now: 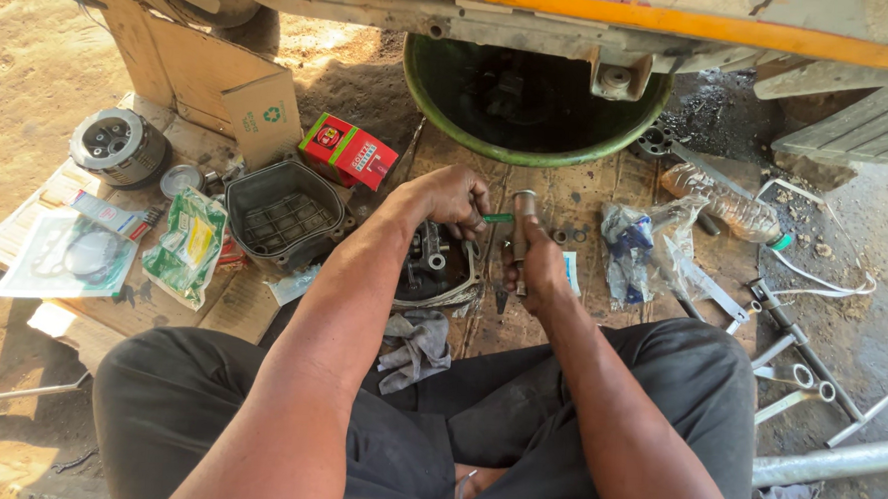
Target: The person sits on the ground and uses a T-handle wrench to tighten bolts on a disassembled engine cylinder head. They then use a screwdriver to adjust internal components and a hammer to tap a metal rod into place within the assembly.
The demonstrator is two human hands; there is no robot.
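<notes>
My right hand grips an upright metal cylinder part above the cardboard. My left hand holds a thin green-handled tool whose tip meets the side of that cylinder. Just below and between my hands lies a dark engine head part on the cardboard. A grey rag lies in front of my crossed legs.
A green basin sits under the yellow vehicle frame. To the left are a black engine cover, a red box, a clutch assembly and gasket packets. At right lie a plastic bottle, a plastic bag and wrenches.
</notes>
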